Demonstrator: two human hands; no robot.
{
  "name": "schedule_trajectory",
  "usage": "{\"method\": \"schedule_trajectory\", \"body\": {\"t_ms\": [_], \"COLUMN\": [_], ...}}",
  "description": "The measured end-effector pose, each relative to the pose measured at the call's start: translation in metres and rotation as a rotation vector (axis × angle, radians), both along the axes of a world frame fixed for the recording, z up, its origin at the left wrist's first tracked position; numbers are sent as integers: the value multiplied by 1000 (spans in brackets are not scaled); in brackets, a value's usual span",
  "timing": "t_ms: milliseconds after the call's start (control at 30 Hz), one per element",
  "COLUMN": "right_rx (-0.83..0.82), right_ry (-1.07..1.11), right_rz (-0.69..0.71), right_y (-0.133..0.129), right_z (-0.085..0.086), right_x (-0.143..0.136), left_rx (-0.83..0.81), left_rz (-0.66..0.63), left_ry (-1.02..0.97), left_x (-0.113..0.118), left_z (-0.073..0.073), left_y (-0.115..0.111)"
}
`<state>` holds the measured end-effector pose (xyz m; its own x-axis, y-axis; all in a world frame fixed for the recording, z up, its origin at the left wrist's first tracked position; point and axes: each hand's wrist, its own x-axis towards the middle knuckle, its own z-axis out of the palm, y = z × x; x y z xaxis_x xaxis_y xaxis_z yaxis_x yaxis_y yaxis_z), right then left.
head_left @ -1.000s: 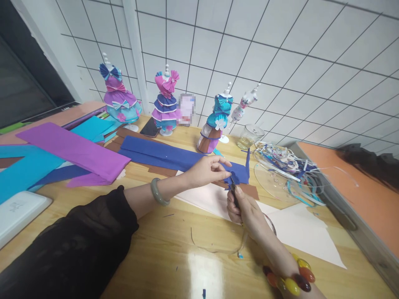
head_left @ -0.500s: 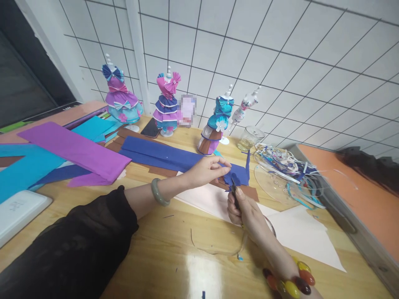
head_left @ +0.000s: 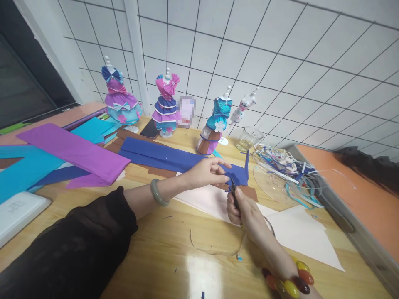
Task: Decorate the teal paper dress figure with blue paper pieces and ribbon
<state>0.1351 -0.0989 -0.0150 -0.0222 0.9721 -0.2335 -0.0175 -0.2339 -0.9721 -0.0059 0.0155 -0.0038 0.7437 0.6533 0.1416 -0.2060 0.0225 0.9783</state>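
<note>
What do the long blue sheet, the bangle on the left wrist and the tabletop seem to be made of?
Long blue sheet: probably paper or thin nonwoven cloth, matte, with straight folded edges.
Bangle: polished stone, perhaps jade, or glass; smooth grey-green with a soft shine.
Tabletop: wood or wood-look laminate, glossy; yellow-brown grain and a bright reflection show.
</note>
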Motion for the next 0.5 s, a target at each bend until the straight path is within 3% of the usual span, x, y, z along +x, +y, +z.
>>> {"method": "schedule_trajectory", "body": {"t_ms": [500], "right_rx": [-11], "right_ry": [-14], "right_rz": [-10], "right_y": [0], "right_z": [1], "right_x": [-2], "left_rx": [-38], "left_rz": [7], "left_ry": [-9], "left_x": [3], "left_z": [-2], "left_y": [0]}}
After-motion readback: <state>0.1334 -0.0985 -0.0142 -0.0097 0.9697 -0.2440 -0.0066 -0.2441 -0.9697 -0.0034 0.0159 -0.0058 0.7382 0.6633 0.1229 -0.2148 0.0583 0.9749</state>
